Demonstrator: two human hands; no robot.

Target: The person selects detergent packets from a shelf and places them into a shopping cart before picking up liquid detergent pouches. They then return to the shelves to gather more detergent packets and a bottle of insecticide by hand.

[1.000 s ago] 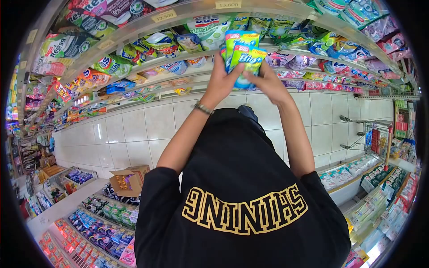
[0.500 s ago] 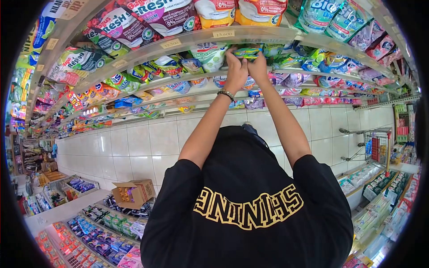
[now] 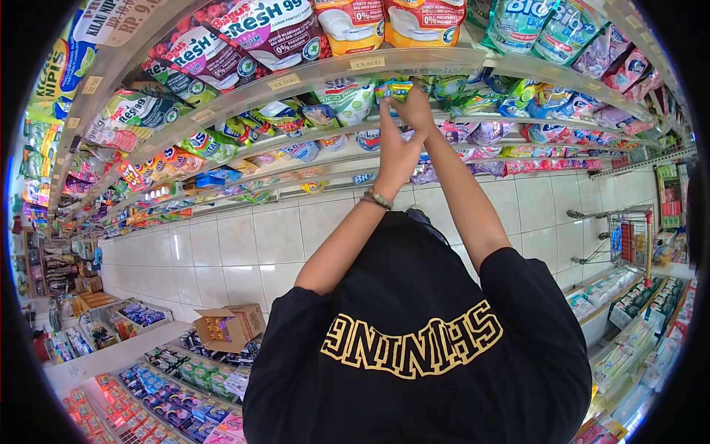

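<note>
On the shelf below the 13.600 price label, a small green and yellow packet point(image 3: 394, 90) is between my hands and the shelf stock. My right hand point(image 3: 414, 109) is closed on the packet from its right side. Just below, my left hand point(image 3: 400, 152) reaches up with the thumb apart and its fingertips near the packet's lower edge; the wrist wears a beaded bracelet. To the left stands a white and green pouch point(image 3: 347, 101). Green packets point(image 3: 449, 86) lie to the right of my right hand.
Above my hands runs a curved shelf edge point(image 3: 318, 72) with large pouches on it. Lower shelves hold more packets. An open cardboard box point(image 3: 228, 328) is at the lower left, and a shopping cart point(image 3: 629, 240) stands on the tiled floor point(image 3: 277, 235) side at right.
My left hand has moved down and off the packet's left side. My right hand has turned over the packet, which has shifted slightly left.
</note>
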